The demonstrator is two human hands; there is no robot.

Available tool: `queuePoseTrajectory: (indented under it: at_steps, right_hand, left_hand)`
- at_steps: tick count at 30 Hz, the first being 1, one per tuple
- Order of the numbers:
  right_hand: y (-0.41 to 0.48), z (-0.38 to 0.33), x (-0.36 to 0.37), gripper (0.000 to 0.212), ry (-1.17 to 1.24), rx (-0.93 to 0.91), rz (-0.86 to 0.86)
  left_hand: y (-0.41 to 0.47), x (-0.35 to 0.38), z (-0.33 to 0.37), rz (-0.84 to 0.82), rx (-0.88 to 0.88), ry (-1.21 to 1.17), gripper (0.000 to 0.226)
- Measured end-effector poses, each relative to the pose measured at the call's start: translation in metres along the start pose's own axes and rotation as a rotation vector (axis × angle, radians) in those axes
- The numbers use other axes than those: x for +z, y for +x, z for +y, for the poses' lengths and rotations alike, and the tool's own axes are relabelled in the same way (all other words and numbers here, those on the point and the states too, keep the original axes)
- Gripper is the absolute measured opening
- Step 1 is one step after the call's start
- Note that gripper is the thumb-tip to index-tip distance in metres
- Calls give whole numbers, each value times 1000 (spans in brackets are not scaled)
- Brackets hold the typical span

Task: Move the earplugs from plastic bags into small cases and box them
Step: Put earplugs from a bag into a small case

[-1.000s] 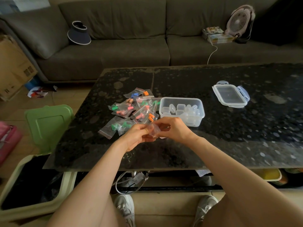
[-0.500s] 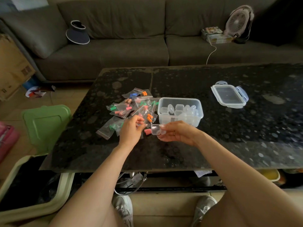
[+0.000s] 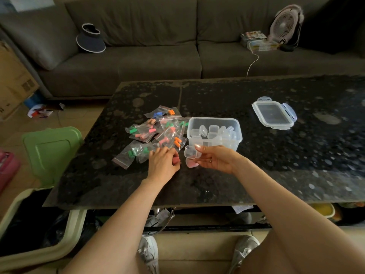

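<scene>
Clear open small case [image 3: 191,153], pink earplug [image 3: 192,164] inside, beside bagged earplugs [image 3: 158,131].

- One clear storage box [image 3: 214,133], at 1 o'clock from the hands.
- One loose lid [image 3: 273,115], at 2 o'clock.
- Roughly ten small bags of earplugs [image 3: 158,133], at 11 o'clock; overlap hides the exact count.
- About ten small cases [image 3: 212,131] inside the box; one open case [image 3: 191,153] held.
- Two hands.
</scene>
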State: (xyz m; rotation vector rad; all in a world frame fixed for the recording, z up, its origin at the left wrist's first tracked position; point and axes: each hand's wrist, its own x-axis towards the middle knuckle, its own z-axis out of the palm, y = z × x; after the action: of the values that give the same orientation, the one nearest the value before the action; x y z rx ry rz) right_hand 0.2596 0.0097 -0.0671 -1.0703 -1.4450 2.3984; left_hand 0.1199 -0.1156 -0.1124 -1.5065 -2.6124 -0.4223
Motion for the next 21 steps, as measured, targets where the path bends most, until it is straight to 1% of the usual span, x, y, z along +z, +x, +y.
queuePoseTrajectory:
  at_steps: [2,4,7,8,9,10,11,13,14,15,17,19,21]
  right_hand:
    - [-1,0,0,42,-6,6,13]
    - [-1,1,0,41,-10,6,22]
    - [-2,2,1,28,13,5,-3]
    - [-2,3,2,25,33,4,-7]
    - [-2,5,4,26,46,4,-1]
    - [-1,7,6,30,35,3,12]
    - [0,11,9,34,3,-5,29]
    - [4,19,15,41,-56,-50,44]
    - [5,21,17,44,-67,-76,42]
    - [6,22,18,46,-65,-92,42]
    - [3,20,17,53,-65,-100,45]
    - [2,17,13,56,-96,-107,67]
    - [-1,14,10,57,-111,-124,95]
  left_hand:
    - [0,-2,0,35,18,-43,27]
    - [1,-5,-2,42,25,-144,25]
    - [0,-4,-2,-55,11,-202,28]
    - [0,-2,-2,-67,-3,-206,30]
    - [-1,-1,0,-58,-16,-219,30]
    - [-2,-3,2,-30,-34,-245,28]
    - [-5,-5,6,52,-57,-284,23]
    - [-18,-10,18,300,-115,-370,10]
    - [-29,-10,26,377,-92,-377,10]
    - [-40,-4,33,361,-11,-352,8]
    - [-57,15,41,185,147,-240,17]
    - [-56,27,37,104,182,-190,16]
    - [-50,27,35,75,170,-238,14]
